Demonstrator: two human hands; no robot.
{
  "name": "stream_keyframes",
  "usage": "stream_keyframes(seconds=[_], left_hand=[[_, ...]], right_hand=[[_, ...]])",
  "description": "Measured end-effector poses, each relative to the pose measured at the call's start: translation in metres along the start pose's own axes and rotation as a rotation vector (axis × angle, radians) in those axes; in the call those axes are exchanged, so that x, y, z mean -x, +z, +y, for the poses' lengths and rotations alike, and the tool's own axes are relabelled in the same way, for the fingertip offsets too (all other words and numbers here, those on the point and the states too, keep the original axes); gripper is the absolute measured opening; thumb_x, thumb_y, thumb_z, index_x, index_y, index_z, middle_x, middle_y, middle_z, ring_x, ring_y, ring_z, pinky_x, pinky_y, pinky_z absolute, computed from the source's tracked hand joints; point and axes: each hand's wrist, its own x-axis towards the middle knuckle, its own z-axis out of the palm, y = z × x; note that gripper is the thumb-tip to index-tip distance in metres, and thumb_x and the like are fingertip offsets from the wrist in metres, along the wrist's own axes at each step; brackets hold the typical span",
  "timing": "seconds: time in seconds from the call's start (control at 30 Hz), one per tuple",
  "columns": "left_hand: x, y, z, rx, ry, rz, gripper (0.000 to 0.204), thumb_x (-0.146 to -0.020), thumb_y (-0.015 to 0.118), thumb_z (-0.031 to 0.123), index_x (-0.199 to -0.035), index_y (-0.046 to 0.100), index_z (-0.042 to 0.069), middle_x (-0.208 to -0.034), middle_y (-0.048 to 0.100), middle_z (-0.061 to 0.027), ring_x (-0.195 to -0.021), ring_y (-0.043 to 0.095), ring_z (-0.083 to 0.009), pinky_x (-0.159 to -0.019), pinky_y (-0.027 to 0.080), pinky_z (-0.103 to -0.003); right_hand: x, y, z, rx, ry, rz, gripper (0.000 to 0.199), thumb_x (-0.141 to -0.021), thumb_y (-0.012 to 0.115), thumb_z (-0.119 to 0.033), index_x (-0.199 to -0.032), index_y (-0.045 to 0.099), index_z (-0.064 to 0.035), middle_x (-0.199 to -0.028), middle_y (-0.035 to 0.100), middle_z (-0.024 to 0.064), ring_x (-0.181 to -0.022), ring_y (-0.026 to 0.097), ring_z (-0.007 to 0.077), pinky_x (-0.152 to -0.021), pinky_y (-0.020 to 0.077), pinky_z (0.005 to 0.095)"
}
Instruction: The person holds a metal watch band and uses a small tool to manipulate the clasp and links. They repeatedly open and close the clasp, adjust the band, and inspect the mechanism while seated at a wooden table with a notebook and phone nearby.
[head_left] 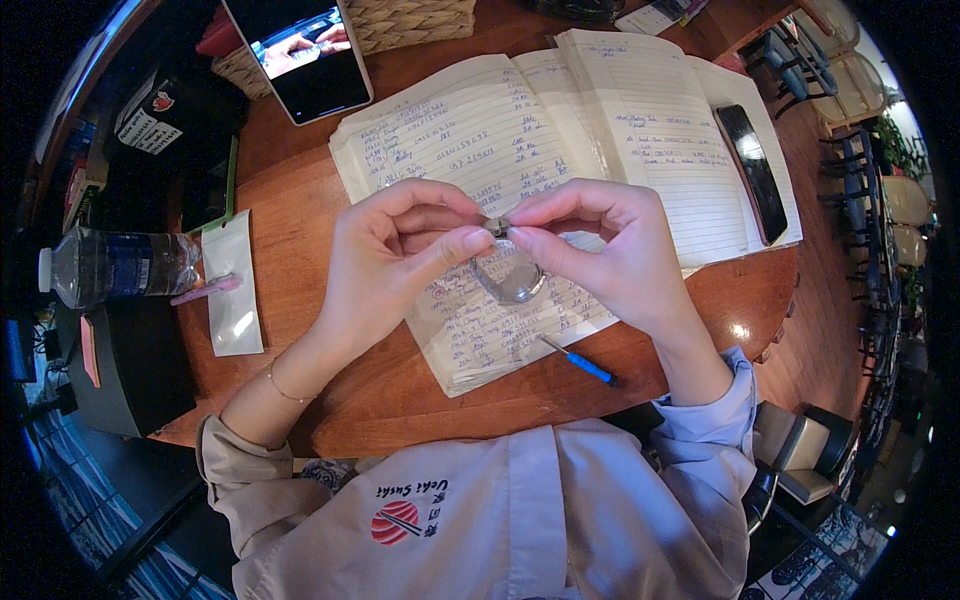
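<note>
My left hand (395,255) and my right hand (605,245) meet over an open notebook (440,365). Thumb and forefinger of each pinch a small dark metallic piece (496,228), mostly covered by the fingertips, so its kind does not show. Just below the fingertips is a clear round dish-like object (512,280); I cannot tell whether it rests on the page or is joined to the piece. A small screwdriver with a blue handle (590,368) lies at the notebook's lower edge, near my right wrist.
A second open notebook (660,100) lies at the right with a dark phone (752,175) on it. A lit phone (300,60) leans against a woven basket (410,22). At the left are a water bottle (110,268), a white packet (232,310), a pink pen-like object (207,290) and a black box (135,365).
</note>
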Motion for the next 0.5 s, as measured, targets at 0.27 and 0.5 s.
stream_keyframes(seconds=[0.27, 0.5], left_hand=[[0.0005, 0.0046, 0.0021, 0.051, -0.071, 0.035, 0.024, -0.076, 0.065, 0.004, -0.096, 0.053, -0.002, -0.085, 0.061, -0.0134, -0.076, 0.061, -0.0123, -0.067, 0.05, -0.02], [-0.0005, 0.0041, -0.0021, -0.024, -0.066, 0.076, 0.022, -0.075, 0.067, 0.005, -0.091, 0.052, -0.001, -0.08, 0.062, -0.0117, -0.074, 0.062, -0.0125, -0.063, 0.05, -0.019]], right_hand=[[-0.001, 0.0011, 0.004, 0.015, 0.016, -0.016, 0.011, -0.074, 0.064, -0.004, -0.083, 0.063, 0.0022, -0.077, 0.064, 0.0058, -0.069, 0.059, 0.0081, -0.063, 0.0479, 0.0207], [-0.0013, 0.002, 0.0012, 0.027, 0.13, -0.051, 0.011, -0.075, 0.063, 0.0, -0.085, 0.062, 0.0028, -0.085, 0.063, 0.0067, -0.078, 0.059, 0.0104, -0.072, 0.0473, 0.0221]])
